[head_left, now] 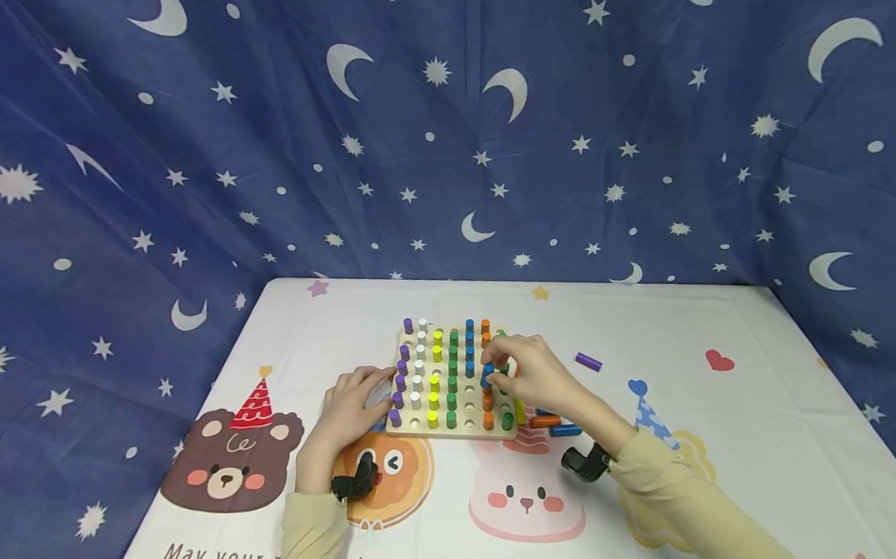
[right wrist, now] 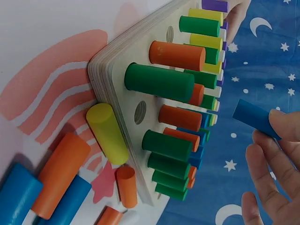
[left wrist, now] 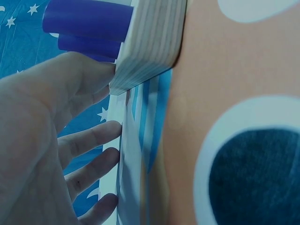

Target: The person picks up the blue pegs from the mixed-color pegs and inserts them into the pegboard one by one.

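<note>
A wooden pegboard (head_left: 405, 429) stands on the table, with rows of purple, white, yellow, green, blue and orange pegs upright in its holes. My right hand (head_left: 530, 374) pinches a blue peg (right wrist: 255, 118) between thumb and fingertips, above the board's right part. In the right wrist view that peg is tilted and out of any hole. My left hand (head_left: 352, 405) rests at the board's left edge, fingers spread and thumb against the wooden side (left wrist: 150, 42), close to the purple pegs (left wrist: 89, 21).
Loose pegs lie beside the board's right edge: a yellow one (right wrist: 108, 133), an orange one (right wrist: 61, 173) and several others. Farther right on the table lies a purple peg (head_left: 588, 362). A printed white cloth (head_left: 725, 434) covers the table, and a blue starry curtain (head_left: 429, 188) hangs behind.
</note>
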Action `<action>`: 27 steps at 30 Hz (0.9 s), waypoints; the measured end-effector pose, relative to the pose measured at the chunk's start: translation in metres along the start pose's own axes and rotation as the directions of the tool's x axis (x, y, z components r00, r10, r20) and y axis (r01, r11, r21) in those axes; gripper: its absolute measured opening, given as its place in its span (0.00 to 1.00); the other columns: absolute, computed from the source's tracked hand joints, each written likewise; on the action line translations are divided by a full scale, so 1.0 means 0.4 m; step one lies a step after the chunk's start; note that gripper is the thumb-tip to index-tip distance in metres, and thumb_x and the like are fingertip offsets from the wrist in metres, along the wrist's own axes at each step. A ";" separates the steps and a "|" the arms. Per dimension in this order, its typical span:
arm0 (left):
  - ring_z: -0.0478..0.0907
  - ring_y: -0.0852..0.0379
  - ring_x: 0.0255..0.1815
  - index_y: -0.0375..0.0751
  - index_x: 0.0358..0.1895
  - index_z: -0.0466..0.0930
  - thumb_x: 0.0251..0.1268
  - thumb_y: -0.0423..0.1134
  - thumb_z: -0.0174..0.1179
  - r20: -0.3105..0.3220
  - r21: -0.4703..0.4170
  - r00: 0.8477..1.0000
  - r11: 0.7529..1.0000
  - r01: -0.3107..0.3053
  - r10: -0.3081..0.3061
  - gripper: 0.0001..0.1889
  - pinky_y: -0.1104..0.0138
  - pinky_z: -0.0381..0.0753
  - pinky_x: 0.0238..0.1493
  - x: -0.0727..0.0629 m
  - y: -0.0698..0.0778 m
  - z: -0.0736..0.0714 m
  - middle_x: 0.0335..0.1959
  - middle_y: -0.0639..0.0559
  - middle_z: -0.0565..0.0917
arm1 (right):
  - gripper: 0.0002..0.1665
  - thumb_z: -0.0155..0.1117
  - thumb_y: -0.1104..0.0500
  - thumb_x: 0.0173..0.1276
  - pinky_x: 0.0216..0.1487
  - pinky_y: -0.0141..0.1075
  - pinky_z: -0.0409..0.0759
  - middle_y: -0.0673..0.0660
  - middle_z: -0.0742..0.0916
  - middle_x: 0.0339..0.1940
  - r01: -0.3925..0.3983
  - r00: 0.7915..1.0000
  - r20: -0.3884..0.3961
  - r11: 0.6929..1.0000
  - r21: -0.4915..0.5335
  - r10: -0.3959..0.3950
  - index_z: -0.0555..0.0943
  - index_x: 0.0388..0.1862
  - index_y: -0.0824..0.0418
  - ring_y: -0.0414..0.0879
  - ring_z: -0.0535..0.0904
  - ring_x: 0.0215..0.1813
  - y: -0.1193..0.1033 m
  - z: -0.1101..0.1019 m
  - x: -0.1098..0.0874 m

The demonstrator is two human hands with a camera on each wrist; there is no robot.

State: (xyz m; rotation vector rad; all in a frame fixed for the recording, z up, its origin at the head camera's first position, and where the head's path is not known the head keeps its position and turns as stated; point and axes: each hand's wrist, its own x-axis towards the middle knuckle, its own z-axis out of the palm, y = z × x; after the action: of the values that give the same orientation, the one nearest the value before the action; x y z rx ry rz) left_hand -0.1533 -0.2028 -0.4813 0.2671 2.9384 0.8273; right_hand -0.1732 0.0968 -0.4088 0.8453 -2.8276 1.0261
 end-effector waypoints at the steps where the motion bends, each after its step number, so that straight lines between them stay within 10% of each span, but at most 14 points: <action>1: 0.64 0.42 0.65 0.54 0.68 0.69 0.66 0.47 0.56 0.000 -0.001 1.000 1.000 -0.001 0.001 0.26 0.40 0.57 0.66 0.000 0.000 0.000 0.63 0.48 0.72 | 0.11 0.72 0.63 0.57 0.56 0.49 0.68 0.48 0.86 0.33 -0.004 1.000 0.002 1.000 -0.001 0.004 0.81 0.38 0.57 0.47 0.82 0.40 0.000 0.003 0.003; 23: 0.63 0.42 0.66 0.54 0.68 0.68 0.67 0.47 0.56 0.004 0.001 1.000 1.000 0.003 -0.003 0.26 0.40 0.57 0.66 0.000 0.001 0.000 0.63 0.47 0.72 | 0.10 0.71 0.63 0.58 0.45 0.40 0.74 0.45 0.84 0.29 -0.099 0.993 0.064 0.995 0.021 0.098 0.81 0.38 0.56 0.42 0.78 0.35 0.028 0.076 0.041; 27: 0.63 0.41 0.66 0.54 0.69 0.68 0.67 0.47 0.56 0.003 0.002 1.000 1.000 0.001 -0.001 0.26 0.39 0.57 0.66 -0.001 0.001 -0.002 0.63 0.47 0.72 | 0.10 0.71 0.63 0.57 0.55 0.45 0.70 0.44 0.84 0.29 -0.066 0.996 0.051 0.998 -0.006 0.066 0.82 0.38 0.55 0.43 0.79 0.35 0.036 0.087 0.043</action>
State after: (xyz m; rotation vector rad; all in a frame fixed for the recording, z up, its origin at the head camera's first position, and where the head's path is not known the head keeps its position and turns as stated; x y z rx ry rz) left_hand -0.1529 -0.2028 -0.4805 0.2671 2.9360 0.8236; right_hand -0.1895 0.0768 -0.4412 0.7941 -2.9182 1.0207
